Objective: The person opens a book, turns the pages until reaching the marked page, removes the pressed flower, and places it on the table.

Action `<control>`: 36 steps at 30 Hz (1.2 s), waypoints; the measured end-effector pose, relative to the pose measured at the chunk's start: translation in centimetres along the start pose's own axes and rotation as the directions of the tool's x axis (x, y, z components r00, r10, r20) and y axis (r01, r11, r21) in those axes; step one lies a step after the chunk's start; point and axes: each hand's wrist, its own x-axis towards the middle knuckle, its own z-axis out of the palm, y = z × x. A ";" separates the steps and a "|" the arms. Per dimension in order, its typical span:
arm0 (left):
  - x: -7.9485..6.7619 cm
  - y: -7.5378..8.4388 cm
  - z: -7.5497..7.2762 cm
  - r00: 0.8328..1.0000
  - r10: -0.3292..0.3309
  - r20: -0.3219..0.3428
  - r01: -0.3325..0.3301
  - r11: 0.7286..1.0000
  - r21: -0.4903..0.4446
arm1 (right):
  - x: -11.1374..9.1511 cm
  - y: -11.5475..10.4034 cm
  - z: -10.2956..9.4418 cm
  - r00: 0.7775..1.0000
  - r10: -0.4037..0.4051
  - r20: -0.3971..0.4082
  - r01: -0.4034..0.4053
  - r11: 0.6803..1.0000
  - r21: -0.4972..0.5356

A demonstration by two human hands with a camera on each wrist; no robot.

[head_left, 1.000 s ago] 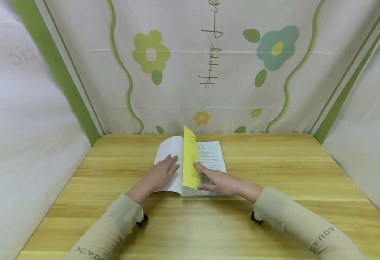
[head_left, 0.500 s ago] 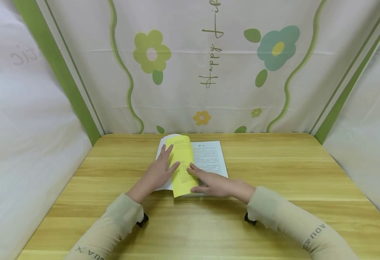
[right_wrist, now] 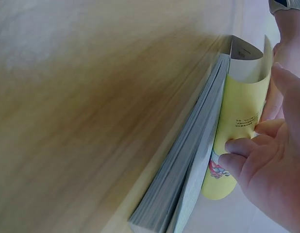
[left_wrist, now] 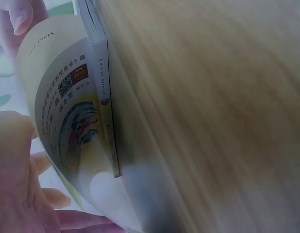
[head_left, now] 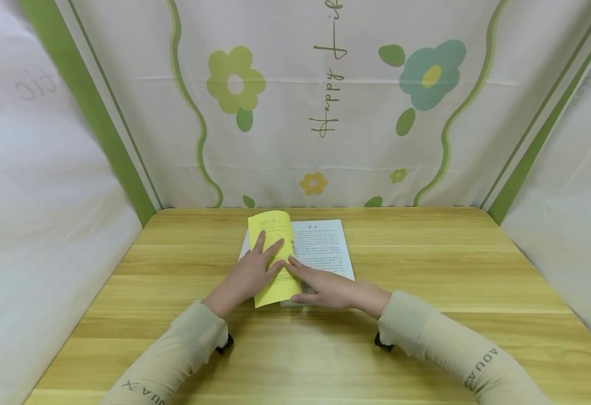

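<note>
A thick paperback book (head_left: 325, 247) lies open near the table's far side, with a printed white page on its right half. Its yellow leaf (head_left: 275, 291) is folded over to the left and bows upward. Spread fingers of my left hand (head_left: 247, 274) rest on that yellow leaf. My right hand (head_left: 332, 287) reaches in from the right, its fingertips touching the yellow leaf close to the spine. In the right wrist view the page block (right_wrist: 181, 160) shows edge-on below my right fingers. The left wrist view shows the curved cover (left_wrist: 67, 92), with a picture and a square code on it.
The book rests on a wooden table (head_left: 427, 259). A white curtain (head_left: 275, 140) with flowers hangs behind the far edge, and pale cloth (head_left: 47, 197) stands at both sides.
The yellow leaf has swung from nearly upright down to the left. My left hand has moved from the white leaf onto the yellow one, and my right hand has shifted left.
</note>
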 end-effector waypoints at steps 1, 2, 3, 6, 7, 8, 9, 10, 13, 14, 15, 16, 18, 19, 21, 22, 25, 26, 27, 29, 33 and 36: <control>0.0 0.0 0.0 1.000 0.003 0.004 -0.003 1.000 0.007 | 0.0 0.0 0.0 1.000 0.000 0.001 0.000 1.000 0.002; 0.0 0.0 0.0 1.000 0.005 0.009 -0.005 1.000 0.014 | 0.0 0.1 -0.1 1.000 0.002 0.004 -0.002 1.000 0.002; 0.0 0.0 0.0 1.000 0.004 0.015 -0.004 1.000 0.019 | -0.1 0.1 -0.2 1.000 0.004 0.008 -0.004 1.000 0.003; -0.1 0.1 0.0 0.999 -0.016 0.040 0.014 0.999 0.035 | -0.3 0.4 -0.5 0.999 0.013 0.030 -0.014 1.000 0.004; -0.1 0.2 0.0 0.999 -0.026 0.047 0.024 0.999 0.039 | -0.4 0.5 -0.6 0.999 0.013 0.035 -0.013 1.000 0.002; -0.1 0.2 0.1 0.998 -0.033 0.053 0.030 0.998 0.046 | -0.6 0.7 -0.8 0.999 0.013 0.043 -0.013 1.000 -0.008; -0.1 0.2 0.1 0.998 -0.040 0.057 0.037 0.998 0.051 | -0.7 0.9 -0.9 0.999 0.013 0.049 -0.012 1.000 -0.016; -0.1 0.2 0.1 0.997 -0.045 0.059 0.042 0.998 0.053 | -0.9 1.1 -1.1 0.998 0.016 0.056 -0.014 1.000 -0.026; 0.0 0.2 0.2 0.997 -0.054 0.053 0.051 0.996 0.068 | -1.4 1.6 -1.4 0.998 0.010 0.061 -0.006 0.998 -0.054; 0.0 0.2 0.2 0.997 -0.055 0.047 0.052 0.996 0.069 | -1.6 1.8 -1.5 0.998 0.009 0.063 -0.005 0.998 -0.061; 0.0 0.2 0.2 0.998 -0.056 0.040 0.053 0.996 0.070 | -1.8 2.0 -1.6 0.998 0.008 0.066 -0.004 0.998 -0.065; 0.0 0.2 0.2 0.998 -0.058 0.035 0.055 0.996 0.074 | -2.0 2.2 -1.7 0.998 0.007 0.068 -0.002 0.997 -0.072; 0.1 0.1 0.3 0.998 -0.061 0.025 0.058 0.995 0.077 | -2.4 2.6 -1.8 0.998 0.008 0.069 -0.002 0.997 -0.083; 0.1 0.0 0.3 0.998 -0.060 0.021 0.058 0.995 0.077 | -2.6 2.8 -1.8 0.998 0.011 0.069 -0.005 0.996 -0.088; 0.1 0.0 0.3 0.998 -0.060 0.016 0.058 0.995 0.077 | -3.0 3.2 -1.8 0.998 0.015 0.068 -0.009 0.995 -0.100; 0.2 0.0 0.3 0.998 -0.062 0.016 0.060 0.995 0.075 | -3.2 3.3 -1.8 0.998 0.019 0.067 -0.012 0.995 -0.103; 0.2 0.0 0.2 0.998 -0.060 0.020 0.058 0.995 0.080 | -3.7 3.8 -1.8 0.997 0.030 0.067 -0.022 0.994 -0.110; 0.2 0.0 0.1 0.998 -0.060 0.021 0.058 0.995 0.085 | -3.8 3.9 -1.8 0.997 0.032 0.067 -0.024 0.993 -0.113; 0.1 0.0 0.1 0.998 -0.062 0.023 0.060 0.994 0.091 | -4.0 4.0 -1.8 0.997 0.033 0.067 -0.025 0.993 -0.112; 0.1 0.1 0.1 0.997 -0.072 0.026 0.069 0.993 0.099 | -4.2 4.1 -1.9 0.997 0.038 0.069 -0.030 0.993 -0.113; 0.2 0.2 0.0 0.994 -0.101 0.033 0.097 0.990 0.099 | -4.6 4.3 -2.0 0.996 0.048 0.077 -0.039 0.993 -0.115; 0.2 0.2 0.0 0.993 -0.107 0.040 0.103 0.990 0.094 | -4.9 4.5 -2.1 0.996 0.050 0.079 -0.040 0.992 -0.120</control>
